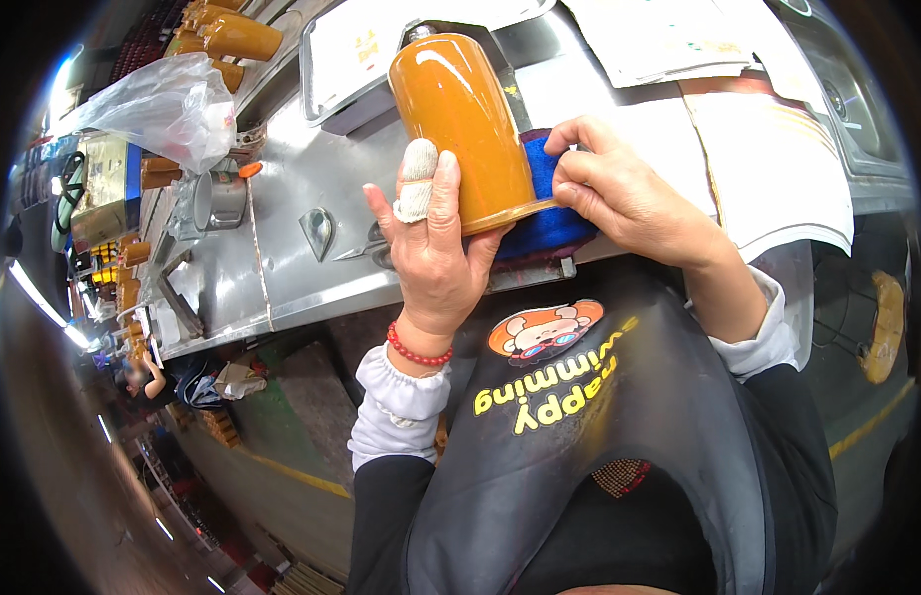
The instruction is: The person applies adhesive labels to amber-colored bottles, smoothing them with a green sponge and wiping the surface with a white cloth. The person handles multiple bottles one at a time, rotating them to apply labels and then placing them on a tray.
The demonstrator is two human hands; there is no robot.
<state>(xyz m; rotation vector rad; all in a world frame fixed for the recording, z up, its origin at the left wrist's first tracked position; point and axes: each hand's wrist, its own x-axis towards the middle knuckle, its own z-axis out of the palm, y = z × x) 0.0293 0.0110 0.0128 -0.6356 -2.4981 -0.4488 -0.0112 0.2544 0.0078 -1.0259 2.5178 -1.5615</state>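
A glossy amber-brown cylindrical vessel (460, 111) with a rounded end and a flared rim lies tilted over a blue cloth pad (553, 223). My left hand (438, 238) supports it near the rim, its fingers spread along the side and its thumb by the rim; one finger wears a cloth wrap (417, 182). My right hand (605, 182) is at the rim's right end, thumb and forefinger pinched there; a small dark thing shows among its fingers, too hidden to name. Scissors (363, 249), partly hidden, lie left of my left hand, beside a pointed metal piece (317, 232).
A metal cup (221, 199), a plastic bag (170, 111) and more amber vessels (241, 37) stand at the left. A lidded-looking tray (341, 67) lies beyond the vessel. Paper sheets (773, 163) cover the right side. Another person (148, 375) is far left.
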